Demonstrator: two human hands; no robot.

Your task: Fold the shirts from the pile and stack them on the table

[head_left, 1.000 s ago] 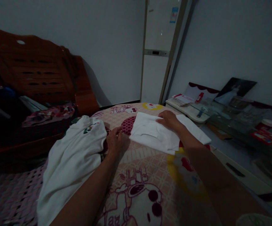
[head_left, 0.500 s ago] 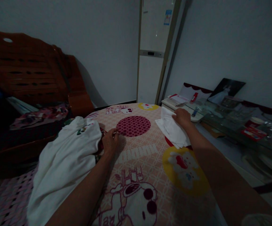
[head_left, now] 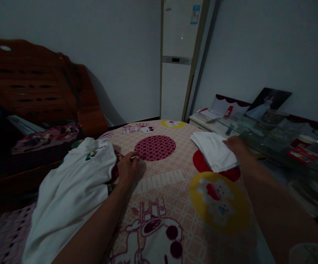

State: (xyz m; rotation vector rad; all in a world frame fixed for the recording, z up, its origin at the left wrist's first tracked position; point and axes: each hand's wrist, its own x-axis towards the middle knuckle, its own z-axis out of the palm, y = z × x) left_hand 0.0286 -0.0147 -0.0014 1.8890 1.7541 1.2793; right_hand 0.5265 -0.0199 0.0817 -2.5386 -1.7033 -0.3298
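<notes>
A folded white cloth (head_left: 215, 152) lies on the patterned tablecloth (head_left: 164, 194) at the right, partly over a red round print. My right hand (head_left: 237, 146) is at the cloth's right edge, fingertips close to it. Motion blurs this hand, so its grip is unclear. My left hand (head_left: 127, 167) rests on the tablecloth with its fingers curled; a tiny pale bit shows at the fingertips, too small to name. Left of that hand, a white garment (head_left: 73, 194) with a small coloured print lies bunched along the table's left side.
A glass-topped side table (head_left: 271, 141) at the right carries papers, a photo, a red packet and clear containers. At the left stands a wooden bench (head_left: 32, 88) with fabrics on it. A tall white cabinet-like appliance (head_left: 176, 88) stands in the back corner.
My right hand has moved right and a little toward me. The white cloth, earlier raised at its top in that hand, now lies flatter and farther right. My left hand has hardly moved.
</notes>
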